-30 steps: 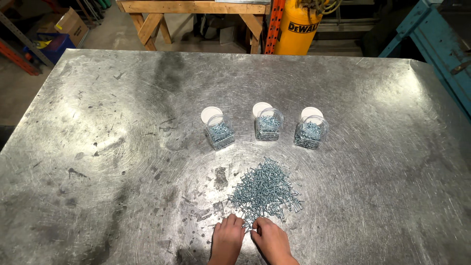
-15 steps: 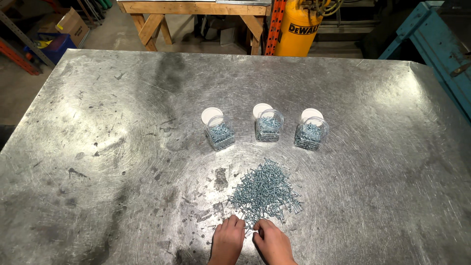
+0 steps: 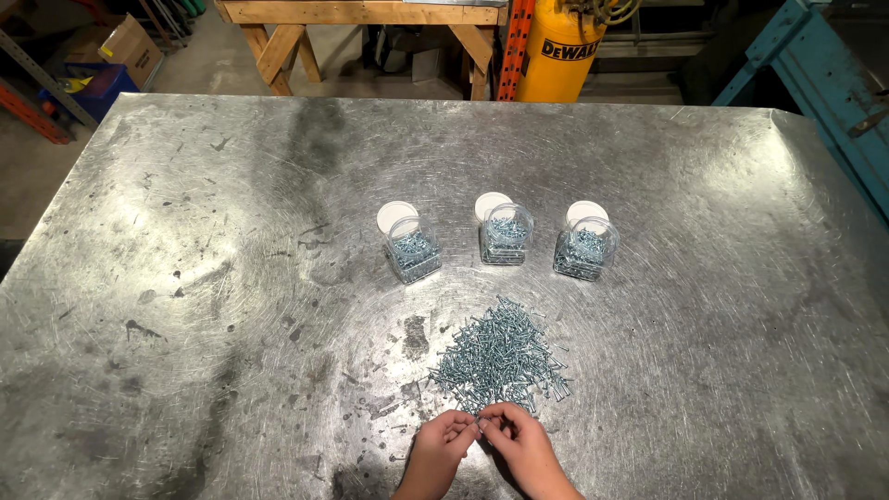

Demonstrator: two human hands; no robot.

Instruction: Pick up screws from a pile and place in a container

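While the screw pile [image 3: 500,356] lies just beyond them, both hands' fingers [image 3: 463,428] pinch together at its near edge.

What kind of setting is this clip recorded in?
Probably a workshop or garage: a scuffed metal worktable bearing a pile of screws, wooden sawhorses and a yellow compressor tank behind it.
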